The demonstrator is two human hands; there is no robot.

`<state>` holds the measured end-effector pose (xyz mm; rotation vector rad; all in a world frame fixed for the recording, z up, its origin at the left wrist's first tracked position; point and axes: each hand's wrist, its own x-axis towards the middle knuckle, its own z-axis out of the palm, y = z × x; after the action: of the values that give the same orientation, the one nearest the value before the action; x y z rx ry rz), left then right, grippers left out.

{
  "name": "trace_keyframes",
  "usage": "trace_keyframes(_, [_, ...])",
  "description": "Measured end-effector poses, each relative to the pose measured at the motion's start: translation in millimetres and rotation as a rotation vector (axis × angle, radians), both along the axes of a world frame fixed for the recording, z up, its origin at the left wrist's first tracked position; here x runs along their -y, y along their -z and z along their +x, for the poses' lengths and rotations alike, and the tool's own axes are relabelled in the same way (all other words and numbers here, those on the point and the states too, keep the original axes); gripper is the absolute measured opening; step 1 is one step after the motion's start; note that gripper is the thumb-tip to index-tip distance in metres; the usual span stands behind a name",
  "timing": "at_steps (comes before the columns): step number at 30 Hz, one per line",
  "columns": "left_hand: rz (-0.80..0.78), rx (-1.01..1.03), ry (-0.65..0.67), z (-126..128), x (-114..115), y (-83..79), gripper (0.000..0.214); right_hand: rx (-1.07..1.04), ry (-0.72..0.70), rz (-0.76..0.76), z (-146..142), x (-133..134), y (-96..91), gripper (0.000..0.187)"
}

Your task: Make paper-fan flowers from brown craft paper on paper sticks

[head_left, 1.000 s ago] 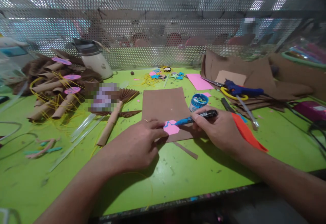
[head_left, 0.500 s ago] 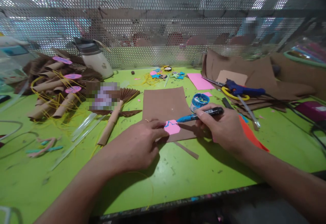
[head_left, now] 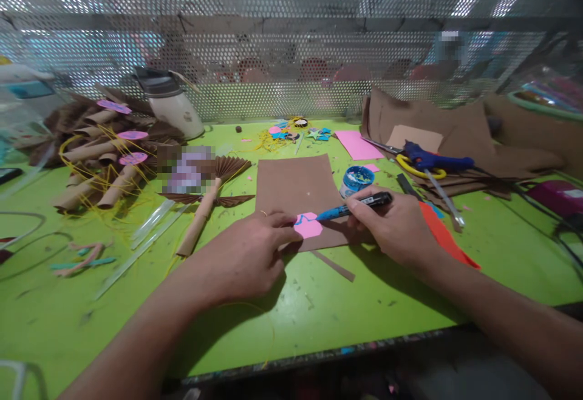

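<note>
My right hand [head_left: 396, 224] is closed round a marker [head_left: 350, 207] with a blue-stained front part and a black rear end. Its tip touches the upper right edge of a small pink paper piece [head_left: 308, 230], which bears a blue zigzag line. With its fingers together, my left hand [head_left: 255, 245] presses the left edge of that pink piece down on a brown sheet [head_left: 294, 181]. Just beyond my right hand stands an uncapped tub [head_left: 357, 180] smeared with blue. An orange piece [head_left: 444, 239] lies partly behind my right wrist.
Left are rolled brown paper tubes [head_left: 121, 186] with yellow strings, a pleated paper figure [head_left: 200, 215] and a white jug [head_left: 175, 108]. Right lie a blue glue gun [head_left: 437, 160], yellow-handled scissors [head_left: 421, 170] and stacked brown sheets [head_left: 455, 121]. A perforated metal screen [head_left: 282, 54] closes the back.
My right hand and the marker have shifted slightly to the left, with the tip still at the pink piece's upper edge. My left hand stays in place on the pink piece.
</note>
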<state>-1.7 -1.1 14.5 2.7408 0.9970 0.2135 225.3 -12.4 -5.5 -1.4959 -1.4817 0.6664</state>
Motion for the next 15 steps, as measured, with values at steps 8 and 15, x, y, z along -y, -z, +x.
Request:
trace_keyframes(8, [-0.004,-0.011,0.002,-1,0,0.1,0.030,-0.070,-0.008,0.043,3,1,2.6,0.023])
trace_keyframes(15, [-0.018,0.002,-0.006,-1,2,-2.0,0.028,-0.276,0.154,0.288,13,-4,-8.9,0.017])
